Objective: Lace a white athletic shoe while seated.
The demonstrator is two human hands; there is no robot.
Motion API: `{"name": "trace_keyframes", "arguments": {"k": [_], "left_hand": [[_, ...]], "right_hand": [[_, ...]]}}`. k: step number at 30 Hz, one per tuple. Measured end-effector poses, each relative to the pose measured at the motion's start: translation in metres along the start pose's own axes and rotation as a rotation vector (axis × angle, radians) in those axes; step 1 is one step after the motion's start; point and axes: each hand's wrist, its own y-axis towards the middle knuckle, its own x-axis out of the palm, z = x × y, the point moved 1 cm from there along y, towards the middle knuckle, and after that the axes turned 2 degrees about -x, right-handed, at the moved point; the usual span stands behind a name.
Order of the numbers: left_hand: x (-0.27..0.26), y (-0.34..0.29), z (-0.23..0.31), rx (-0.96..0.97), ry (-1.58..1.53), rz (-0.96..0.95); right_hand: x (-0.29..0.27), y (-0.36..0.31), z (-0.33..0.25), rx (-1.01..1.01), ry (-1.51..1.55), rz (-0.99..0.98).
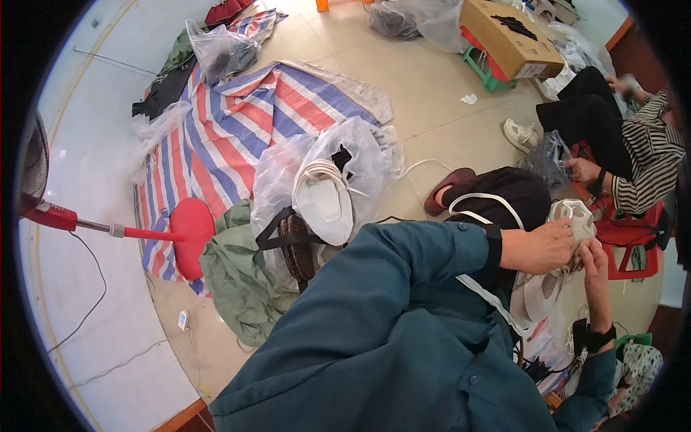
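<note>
Left hand: my left hand (538, 247) pinches the white moulded shoe part (576, 219)
Right hand: my right hand (592, 261) grips its near edge; fingers curled
Far left: striped plastic tarp (237, 122) on floor

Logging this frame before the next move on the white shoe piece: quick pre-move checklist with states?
1. Left hand has a grip on the white shoe piece: ok, fingers closed on its edge.
2. Right hand also on the piece: ok, fingers touch it from below.
3. White strap free of snags: cannot tell, it loops over the dark knee and runs under the left sleeve.
4. Exact grip points on the piece: cannot tell, the hands cover them.
5. Co-worker in the striped top apart from both hands: ok, that person's hand is at their own bag.
6. Clear bag of white soles within view: ok, on the floor to the left.
</note>
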Motion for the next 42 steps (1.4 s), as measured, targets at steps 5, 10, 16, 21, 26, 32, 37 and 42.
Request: {"name": "trace_keyframes", "arguments": {"k": [5,10,16,21,26,32,37,42], "left_hand": [[-0.033,-0.024,-0.007,-0.157,-0.337,0.095],[-0.084,-0.174,-0.107,-1.025,-0.211,0.305],[-0.109,-0.428,-0.121,-2.045,0.082,0.082],[-0.083,-0.479,-0.14,-2.078,0.212,0.437],[-0.083,-0.484,-0.183,-2.087,0.335,0.269],[-0.096,-0.489,-0.149,-2.012,0.467,0.194],[-0.118,-0.464,-0.041,-1.768,0.249,0.22],[-0.103,-0.42,0.041,-1.548,0.149,0.146]], "right_hand": [[0.004,-0.003,0.006,-0.021,-0.027,-0.032],[0.001,-0.006,0.016,-0.008,-0.032,-0.004],[0.002,-0.007,0.015,0.026,0.023,-0.013],[0.002,-0.005,0.006,0.112,-0.042,-0.009],[0.006,-0.006,-0.001,0.158,-0.06,0.016],[0.005,-0.01,0.006,0.1,-0.088,0.024],[0.003,-0.01,0.017,0.061,-0.071,0.013],[0.004,-0.01,0.018,-0.001,-0.163,0.012]]}}
